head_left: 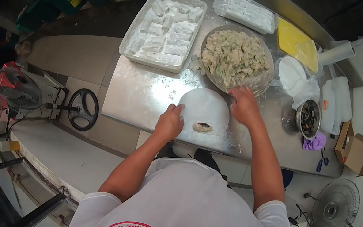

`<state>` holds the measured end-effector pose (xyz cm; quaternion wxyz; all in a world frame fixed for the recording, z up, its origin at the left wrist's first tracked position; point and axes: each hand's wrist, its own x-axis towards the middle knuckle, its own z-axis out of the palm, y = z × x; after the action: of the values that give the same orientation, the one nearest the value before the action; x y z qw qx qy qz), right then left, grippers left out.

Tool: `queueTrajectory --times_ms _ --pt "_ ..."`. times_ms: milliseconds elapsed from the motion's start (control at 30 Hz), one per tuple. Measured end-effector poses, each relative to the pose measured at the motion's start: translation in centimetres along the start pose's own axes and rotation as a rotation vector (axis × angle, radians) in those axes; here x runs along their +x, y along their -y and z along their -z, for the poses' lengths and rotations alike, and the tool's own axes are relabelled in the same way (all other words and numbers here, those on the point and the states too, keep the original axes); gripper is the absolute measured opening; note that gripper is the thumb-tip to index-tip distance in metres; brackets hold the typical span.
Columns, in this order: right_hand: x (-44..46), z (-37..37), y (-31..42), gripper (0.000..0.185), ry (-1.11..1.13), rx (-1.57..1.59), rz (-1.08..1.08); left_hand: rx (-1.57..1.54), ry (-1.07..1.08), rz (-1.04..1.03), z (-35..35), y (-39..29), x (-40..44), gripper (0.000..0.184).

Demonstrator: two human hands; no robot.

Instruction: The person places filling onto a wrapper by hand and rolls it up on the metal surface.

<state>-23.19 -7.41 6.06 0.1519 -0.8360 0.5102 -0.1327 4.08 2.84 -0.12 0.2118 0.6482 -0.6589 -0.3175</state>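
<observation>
A round white wrapper sheet [204, 105] lies on the steel table near its front edge. Close to its lower edge sits a small lump of filling [202, 127] with a dark piece on it. My left hand [170, 122] has its fingers closed at the sheet's left edge. My right hand [245, 106] is just off the sheet's upper right side, fingers bent and thumb apart, beside the rim of a large bowl [266, 82]. Pale minced filling with green bits [235, 55] is heaped in that bowl. Nothing shows between my right fingers.
At the back left, a tray [122, 49] carries rows of floured rolls. Behind the bowl is another white container [245, 12], with a yellow lid [298, 44] to its right. A smaller bowl of dark pieces [308, 118], a purple cloth [314, 142] and an open cardboard box [356, 153] are at right.
</observation>
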Motion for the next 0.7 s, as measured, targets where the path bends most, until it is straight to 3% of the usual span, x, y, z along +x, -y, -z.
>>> queueTrajectory --times_ms 67,133,200,300,433,600,633,667,700 --pt "-2.0 -0.3 2.5 0.037 -0.135 0.119 0.102 -0.142 0.002 -0.051 0.1 -0.3 0.2 0.048" --pt "-3.8 -2.8 3.9 0.038 -0.129 0.280 0.115 -0.278 0.010 -0.102 0.1 -1.1 0.0 0.050" --pt "-5.7 -5.9 4.7 0.032 -0.071 0.335 0.175 -0.579 0.102 0.140 -0.1 -2.5 0.3 0.055" --pt "-7.1 -8.1 5.9 0.026 -0.053 0.300 0.147 -0.776 0.162 0.175 -1.6 -2.4 0.9 0.057" --pt "-7.9 -8.5 5.9 0.020 -0.115 0.164 0.081 -0.720 0.218 0.143 -2.7 -2.5 1.6 0.057" --pt "-7.6 -6.5 5.9 0.014 -0.185 0.228 0.062 -1.000 0.356 0.275 -3.4 -2.5 1.9 0.057" --pt "-7.4 -5.8 5.7 0.012 -0.256 0.312 0.073 -0.998 0.357 0.274 -2.8 -2.8 1.9 0.057" --pt "-7.3 -5.0 5.2 0.012 -0.258 0.313 0.073 -0.723 0.361 0.130 -2.2 -3.2 2.0 0.051" --pt "-7.4 -4.2 4.4 0.013 -0.322 0.378 -0.093 -0.447 0.358 -0.010 -1.7 -3.4 2.0 0.045"
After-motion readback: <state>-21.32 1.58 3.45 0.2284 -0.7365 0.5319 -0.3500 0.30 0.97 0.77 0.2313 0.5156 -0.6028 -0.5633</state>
